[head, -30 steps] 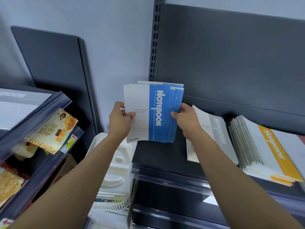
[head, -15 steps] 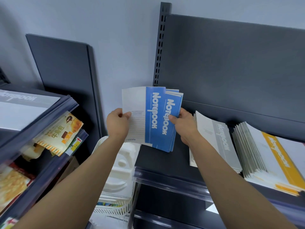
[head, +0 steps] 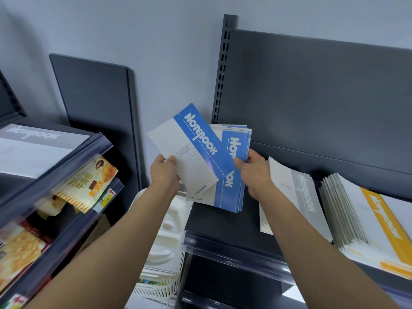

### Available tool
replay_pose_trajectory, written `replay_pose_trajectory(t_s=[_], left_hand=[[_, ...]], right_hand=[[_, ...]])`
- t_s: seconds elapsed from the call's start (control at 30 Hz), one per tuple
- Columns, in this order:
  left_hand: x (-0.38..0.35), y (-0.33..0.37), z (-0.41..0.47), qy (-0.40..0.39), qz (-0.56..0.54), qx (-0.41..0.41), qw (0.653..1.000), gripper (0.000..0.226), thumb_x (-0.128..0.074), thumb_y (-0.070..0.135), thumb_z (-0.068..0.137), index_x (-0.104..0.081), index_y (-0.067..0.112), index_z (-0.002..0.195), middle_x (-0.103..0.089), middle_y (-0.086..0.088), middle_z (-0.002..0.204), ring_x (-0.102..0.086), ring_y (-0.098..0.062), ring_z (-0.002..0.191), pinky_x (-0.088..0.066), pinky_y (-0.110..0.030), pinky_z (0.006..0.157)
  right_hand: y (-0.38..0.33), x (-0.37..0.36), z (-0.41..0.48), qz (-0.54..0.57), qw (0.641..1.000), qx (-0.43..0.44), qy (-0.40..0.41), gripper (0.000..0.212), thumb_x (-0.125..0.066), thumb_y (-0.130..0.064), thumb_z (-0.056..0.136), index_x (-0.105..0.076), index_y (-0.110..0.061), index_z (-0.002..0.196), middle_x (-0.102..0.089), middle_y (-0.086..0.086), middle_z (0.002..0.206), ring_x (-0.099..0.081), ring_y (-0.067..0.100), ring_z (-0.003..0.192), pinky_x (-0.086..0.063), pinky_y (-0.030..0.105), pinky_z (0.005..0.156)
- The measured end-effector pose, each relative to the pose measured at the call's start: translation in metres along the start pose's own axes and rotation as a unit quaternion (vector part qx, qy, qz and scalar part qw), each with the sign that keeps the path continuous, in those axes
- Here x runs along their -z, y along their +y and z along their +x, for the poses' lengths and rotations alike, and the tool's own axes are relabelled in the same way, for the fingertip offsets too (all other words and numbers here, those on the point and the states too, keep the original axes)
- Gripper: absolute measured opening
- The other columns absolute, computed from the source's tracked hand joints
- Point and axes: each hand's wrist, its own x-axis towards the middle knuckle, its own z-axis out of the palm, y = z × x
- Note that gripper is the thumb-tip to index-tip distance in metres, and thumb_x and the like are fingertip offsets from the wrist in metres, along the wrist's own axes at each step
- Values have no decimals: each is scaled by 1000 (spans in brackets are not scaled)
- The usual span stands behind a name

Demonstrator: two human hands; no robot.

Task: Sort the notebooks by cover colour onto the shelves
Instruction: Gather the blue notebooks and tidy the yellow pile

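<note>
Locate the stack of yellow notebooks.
Head view, far right: the yellow notebooks lie on the dark shelf, directly right of the grey notebooks and past the right hand.

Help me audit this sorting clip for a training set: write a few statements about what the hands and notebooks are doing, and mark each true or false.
1. The left hand pinches a single blue-and-white paper notebook, fanned away from the others. True.
2. The right hand is empty. False: it grips the stack of blue-striped notebooks.
3. A grey-striped notebook pile lies on the dark metal shelf, to the right of the right hand. True.
4. The yellow-striped notebook pile lies left of the grey-striped one. False: it lies to its right.
</note>
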Motion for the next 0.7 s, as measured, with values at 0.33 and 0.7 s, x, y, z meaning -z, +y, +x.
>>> replay_pose_trajectory(t_s=[0.33, 0.7], left_hand=[[15, 3, 2, 4, 86, -63, 994, 20, -46, 20, 100, -51, 9, 83, -63, -3, 87, -60, -20, 79, -53, -29, 66], [3, -15, -12, -58, 199, -134, 969, 14, -51, 8, 94, -49, 17, 84, -62, -2, 92, -55, -18, 81, -50, -38, 74]], right_hand=[[9, 3, 2, -44, 997, 43, 35, 10, -50, -9, 98, -51, -13, 107, -58, -2, 104, -59, 16, 94, -47, 20, 61], [11, 1, -8, 25, 999, 12, -17, 16, -45, -18, 101, -53, -20, 114, -65, -4, 111, -64, 17, 99, -54, 39, 84]])
